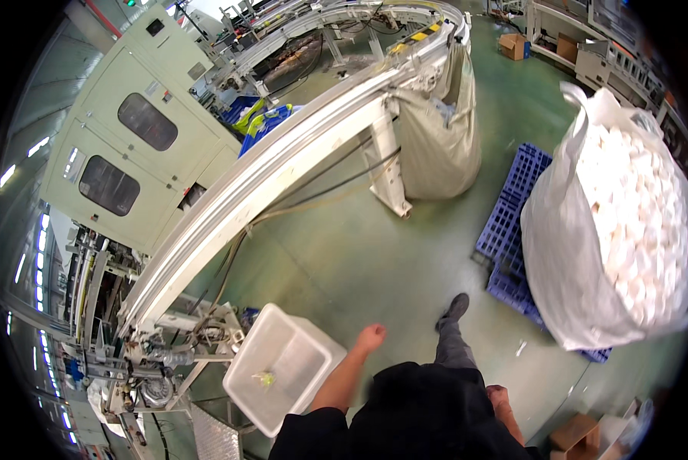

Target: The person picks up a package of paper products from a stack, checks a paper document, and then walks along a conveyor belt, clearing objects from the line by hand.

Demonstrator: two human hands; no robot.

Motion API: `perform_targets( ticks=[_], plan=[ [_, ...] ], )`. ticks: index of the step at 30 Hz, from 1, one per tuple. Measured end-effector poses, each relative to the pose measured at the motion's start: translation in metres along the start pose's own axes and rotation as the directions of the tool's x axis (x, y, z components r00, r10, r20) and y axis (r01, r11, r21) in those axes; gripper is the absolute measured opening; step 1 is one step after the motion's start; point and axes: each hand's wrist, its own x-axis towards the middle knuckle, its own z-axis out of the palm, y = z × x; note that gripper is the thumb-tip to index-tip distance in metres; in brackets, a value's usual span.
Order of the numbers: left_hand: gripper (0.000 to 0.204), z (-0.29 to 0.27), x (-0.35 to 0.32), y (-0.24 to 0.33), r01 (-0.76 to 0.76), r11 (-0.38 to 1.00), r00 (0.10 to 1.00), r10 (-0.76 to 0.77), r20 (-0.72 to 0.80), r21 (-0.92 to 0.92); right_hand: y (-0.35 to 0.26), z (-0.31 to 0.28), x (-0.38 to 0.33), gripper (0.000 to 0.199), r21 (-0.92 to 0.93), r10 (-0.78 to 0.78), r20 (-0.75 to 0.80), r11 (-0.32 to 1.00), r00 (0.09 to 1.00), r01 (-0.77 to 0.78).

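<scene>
Fingers: left hand (371, 337) looks curled, right hand (498, 395) too, but both are too small to tell if they are closed or hold anything.
Curved rail (283, 161): long, bends from near left to far right.
Green machine (129, 138): tall, on the left, past the rail.
Big white bag (555, 253): on the right, very full of white pieces (635, 207); a bump could spill some.
Blue pallets (512, 188): beside the big bag, partly hidden by it; a toe could catch on an edge.
Tan bag (440, 149): hangs near the rail's far end.
White tub (283, 345): near left, just beside the left arm; a wide arm swing could knock it.
Dark shoe (457, 307): ahead of the hands.
Yellow-green scrap (265, 378): inside the tub; I cannot tell what it is.
White scrap (521, 349): near right, on the floor (436, 245); stepping on it could make a foot slip.
</scene>
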Motion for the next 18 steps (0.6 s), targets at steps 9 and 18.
perform_targets(
  ticks=[9,18],
  plan=[
    [0.028,0.019,0.206,0.247,0.080,0.955,0.969,-0.007,0.248,-0.284,-0.362,-0.144,0.119,0.031,-0.122,-0.386,-0.258,0.922,0.885,0.367],
    [0.029,0.034,0.479,0.513,-0.336,0.941,0.895,0.332,0.299,-0.040,-0.707,-0.179,0.230,0.038,-0.327,-0.742,-0.214,0.667,0.635,0.670]
  ],
)
